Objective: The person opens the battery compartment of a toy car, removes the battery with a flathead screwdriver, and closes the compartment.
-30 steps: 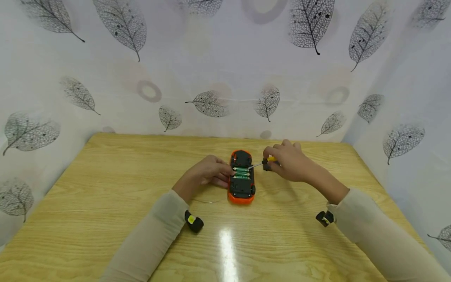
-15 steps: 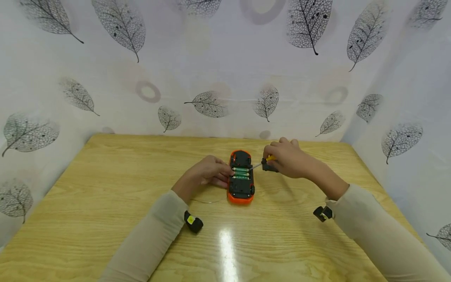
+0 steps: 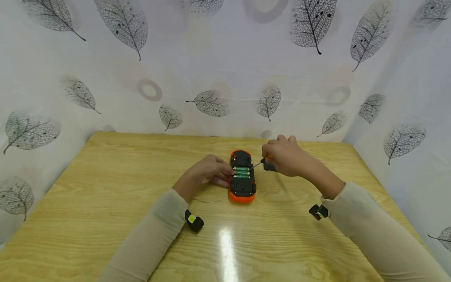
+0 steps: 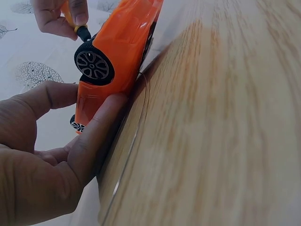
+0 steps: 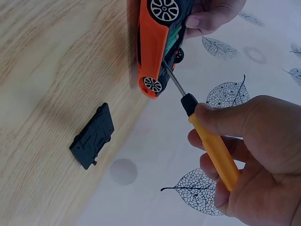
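Right hand point(image 3: 285, 156) has shifted slightly away from the person and toward the work since the frame one second ago; the upturned orange toy car with a black plastic underside point(image 3: 242, 185) shows no clear change of place. Largest first: white, leaf-printed backdrop point(image 3: 225, 58) behind; below it, yellowish wood-grain table point(image 3: 123, 176). Car lies wheels-up near the far middle of the table, between the hands. Left hand point(image 3: 209, 170) pinches its left side, thumb at the underside's edge, fingers against the body. Right hand's fingers and thumb are curled round the yellow-handled screwdriver with a black collar and metal shaft point(image 5: 214, 148). Tip sits at the compartment's right edge, by the battery ends; whether it touches a battery, cannot tell. Flat black plastic cover point(image 5: 93, 135) lies on the table, apart from the car, to its right. Three slim green batteries point(image 3: 242, 172) lie side by side in the bay. Progress, judged from the above: cover is off, bay exposed; all three batteries still seated, none seen lying out, so work at the bay appears unfinished. Thinnest item: pale wire-like strand point(image 4: 126, 170) beside the car; material unclear.
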A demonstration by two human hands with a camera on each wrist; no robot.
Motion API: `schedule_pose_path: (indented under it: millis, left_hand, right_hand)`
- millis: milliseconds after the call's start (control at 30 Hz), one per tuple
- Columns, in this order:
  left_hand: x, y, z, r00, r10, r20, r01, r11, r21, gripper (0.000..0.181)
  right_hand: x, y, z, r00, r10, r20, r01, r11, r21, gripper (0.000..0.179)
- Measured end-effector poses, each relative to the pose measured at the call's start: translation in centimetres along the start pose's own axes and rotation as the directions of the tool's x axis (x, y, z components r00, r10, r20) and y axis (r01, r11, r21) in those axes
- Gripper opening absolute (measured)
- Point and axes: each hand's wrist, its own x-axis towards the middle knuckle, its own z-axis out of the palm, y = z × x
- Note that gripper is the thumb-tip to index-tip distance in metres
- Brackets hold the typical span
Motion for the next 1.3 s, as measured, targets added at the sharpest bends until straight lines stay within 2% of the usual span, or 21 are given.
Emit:
schedule_pose_path:
  millis: [400,567,733,1033,1300]
  left_hand:
    - [0.2,-0.1,0.0,1.0,0.003,-0.011,-0.003,1.0,0.011,0.028]
    - [0.2,0.2,-0.1,1.0,0.001,-0.002,-0.001,1.0,0.014,0.027]
    - [0.0,0.5,-0.2,1.0,-0.006,0.014,0.006,1.0,0.017,0.028]
    - [-0.2,0.3,-0.4,1.0,-0.012,0.005,0.012,1.0,-0.002,0.03]
    - [0.0,0.0,-0.4,1.0,-0.01,0.01,0.01,1.0,-0.01,0.03]
  right_hand:
    - [1.0,-1.0,-0.2,1.0,-0.002,0.012,0.003,0.997,-0.074,0.007]
    - [1.2,-1.1,-0.5,1.0,0.004,0.012,-0.003,0.998,-0.067,0.006]
    - [1.1,-0.8,-0.4,1.0,0.008,-0.008,-0.008,1.0,-0.016,0.011]
    - [0.5,0.4,0.7,0.998,0.038,-0.044,-0.034,0.995,0.094,0.012]
    - [-0.9,2.1,2.4,0.995,0.04,-0.087,-0.015,0.961,0.277,0.012]
